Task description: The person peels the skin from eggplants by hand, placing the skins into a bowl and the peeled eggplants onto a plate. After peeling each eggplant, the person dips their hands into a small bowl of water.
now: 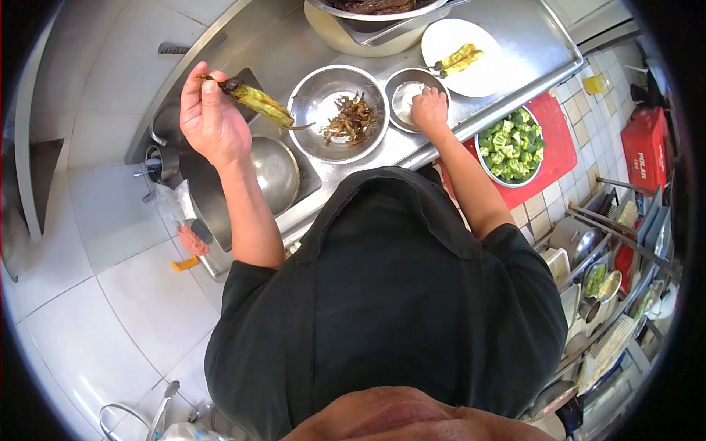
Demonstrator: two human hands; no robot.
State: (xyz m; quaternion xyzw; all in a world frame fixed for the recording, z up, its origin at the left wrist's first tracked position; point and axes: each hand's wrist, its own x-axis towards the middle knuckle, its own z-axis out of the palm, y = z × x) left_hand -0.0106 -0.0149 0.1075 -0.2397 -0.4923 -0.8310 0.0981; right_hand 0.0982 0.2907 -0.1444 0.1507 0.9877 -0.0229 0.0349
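My left hand [213, 121] pinches a charred, mostly peeled eggplant [261, 103] by its dark stem end. The green flesh shows, and a thin dark strip hangs from its far tip by the rim of a steel bowl [305, 140]. Dark scraps of peel [353, 120] lie in that bowl. My right hand [429, 109] reaches into a smaller steel bowl [398, 77], fingers bent down. What the fingertips touch is hidden. Just beyond, peeled eggplant [461, 59] rests on a white plate [478, 33].
A large pot [346, 37] with a basin of dark food stands at the back. Chopped green vegetables fill a bowl [482, 151] on a red board [562, 143] at right. A sink [213, 195] holding a metal bowl [273, 173] lies left. Shelves of kitchenware [618, 242] stand right.
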